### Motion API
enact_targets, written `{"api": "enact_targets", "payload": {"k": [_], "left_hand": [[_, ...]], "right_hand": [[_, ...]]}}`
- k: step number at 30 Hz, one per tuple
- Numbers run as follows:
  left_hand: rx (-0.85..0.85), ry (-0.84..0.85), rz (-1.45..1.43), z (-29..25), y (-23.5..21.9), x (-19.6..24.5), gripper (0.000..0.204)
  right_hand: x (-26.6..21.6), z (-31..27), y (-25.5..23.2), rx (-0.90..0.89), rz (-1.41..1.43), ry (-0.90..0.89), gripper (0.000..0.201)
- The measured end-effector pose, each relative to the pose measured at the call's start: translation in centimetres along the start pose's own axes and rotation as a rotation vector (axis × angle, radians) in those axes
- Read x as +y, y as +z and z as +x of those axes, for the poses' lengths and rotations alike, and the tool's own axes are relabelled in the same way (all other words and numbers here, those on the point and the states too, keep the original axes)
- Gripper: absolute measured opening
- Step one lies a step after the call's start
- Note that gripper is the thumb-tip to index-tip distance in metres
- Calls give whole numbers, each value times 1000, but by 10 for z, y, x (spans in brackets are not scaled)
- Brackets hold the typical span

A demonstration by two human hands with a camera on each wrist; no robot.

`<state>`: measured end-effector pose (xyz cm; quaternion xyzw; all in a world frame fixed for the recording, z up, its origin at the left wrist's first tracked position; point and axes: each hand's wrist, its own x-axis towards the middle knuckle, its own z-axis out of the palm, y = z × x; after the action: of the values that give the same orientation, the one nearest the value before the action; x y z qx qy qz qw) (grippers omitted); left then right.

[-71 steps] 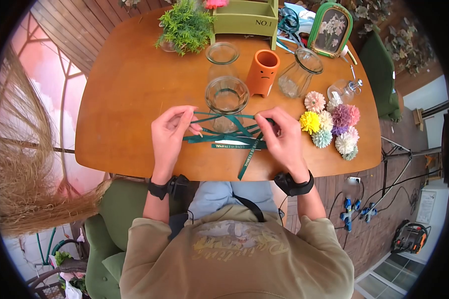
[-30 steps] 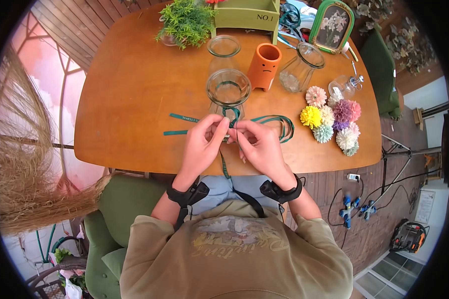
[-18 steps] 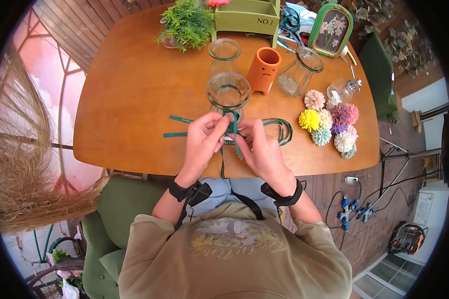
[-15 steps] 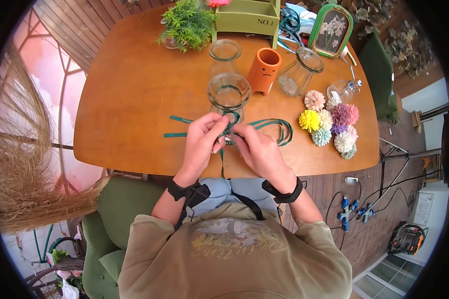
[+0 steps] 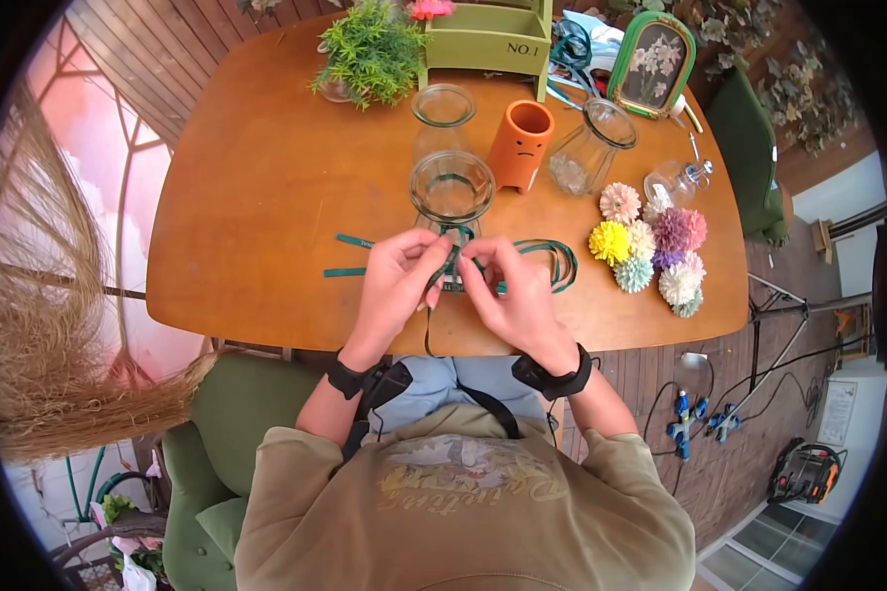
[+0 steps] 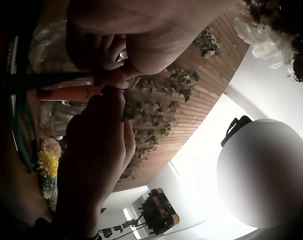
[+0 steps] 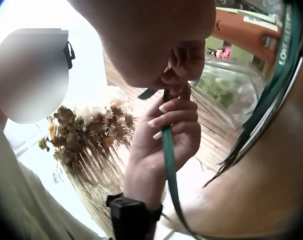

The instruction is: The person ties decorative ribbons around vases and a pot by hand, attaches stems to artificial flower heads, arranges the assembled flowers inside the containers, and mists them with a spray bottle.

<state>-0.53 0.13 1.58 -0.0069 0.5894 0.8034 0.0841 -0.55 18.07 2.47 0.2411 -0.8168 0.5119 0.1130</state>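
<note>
The left hand (image 5: 394,283) and right hand (image 5: 518,300) both pinch the green ribbon (image 7: 170,155); if one grip becomes weak, the crossing may slip loose.

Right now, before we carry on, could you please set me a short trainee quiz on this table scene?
1. Which thing is pinched in the grip of the left hand?
A. a jar rim
B. green ribbon
C. a white flower head
2. True or false: the yellow flower head lies nearer the person than the framed picture does.
3. Fill in the blank: the front of the green crate is marked "____".

Key: 1. B; 2. true; 3. NO.1
</note>
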Motion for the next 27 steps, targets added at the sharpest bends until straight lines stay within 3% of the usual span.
{"api": "enact_targets", "payload": {"k": [1, 3, 7, 12, 13, 15, 20, 22, 24, 27], "left_hand": [[28, 24, 19, -1, 3, 0, 18], [55, 48, 38, -3, 7, 1, 16], [62, 83, 117, -5, 6, -3, 17], [-10, 116, 77, -2, -3, -5, 16], [-28, 99, 73, -2, -3, -3, 16], [-45, 84, 68, -4, -5, -1, 16], [58, 170, 237, -13, -2, -8, 14], [60, 144, 184, -11, -1, -8, 14], [62, 119, 129, -11, -1, -9, 13], [36, 155, 95, -11, -2, -11, 16]], "right_hand": [[1, 1, 6, 0, 0, 0, 17], [7, 4, 15, 148, 293, 237, 12], [5, 9, 10, 134, 263, 280, 11], [10, 12, 5, 100, -16, -73, 12], [8, 12, 0, 99, -15, -73, 12], [1, 14, -12, -92, 11, 6, 12], [2, 14, -12, -135, 29, 47, 9], [2, 14, -10, -140, 38, 65, 9], [6, 15, -8, -119, 10, -46, 10], [-1, 14, -7, -98, 20, -18, 10]]}}
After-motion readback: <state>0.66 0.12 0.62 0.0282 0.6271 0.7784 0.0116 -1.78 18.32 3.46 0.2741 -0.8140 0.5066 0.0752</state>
